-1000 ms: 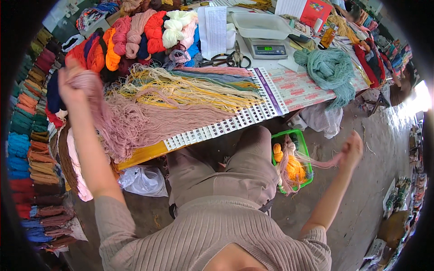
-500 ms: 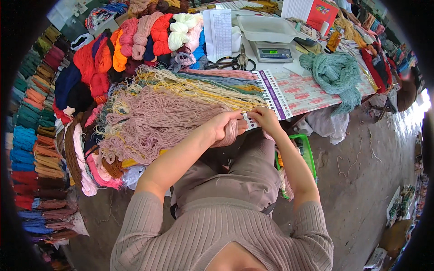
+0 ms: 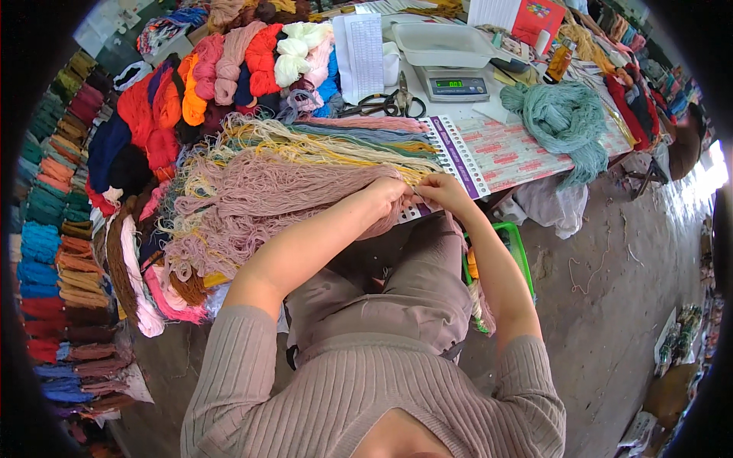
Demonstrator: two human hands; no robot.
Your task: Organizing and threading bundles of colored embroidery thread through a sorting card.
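Observation:
At the near edge of the table, my left hand [image 3: 391,194] is closed around the end of a thick bundle of mauve yarn [image 3: 267,191]. My right hand [image 3: 444,192] meets it, fingers pinched on a small end of that yarn beside the card. Both sets of fingertips nearly touch. Under and beyond them lies a white card with a purple stripe [image 3: 452,149] and rows of punched holes. Yellow, cream, blue-green and pink yarn strands [image 3: 366,141] run to the card's holes from the left. Fingers hide the nearest holes.
Coloured yarn skeins [image 3: 263,57] pile up at the back left. Scissors [image 3: 385,105] lie near a digital scale [image 3: 456,84] carrying a clear plastic tub [image 3: 443,44]. A teal skein [image 3: 561,118] hangs over the table's right edge. A green basket [image 3: 515,248] stands below by my leg.
My left hand has turned over and closed in beside the right one; the mauve loop that hung over its fingers is now drawn into the grip. My right hand has shifted slightly left.

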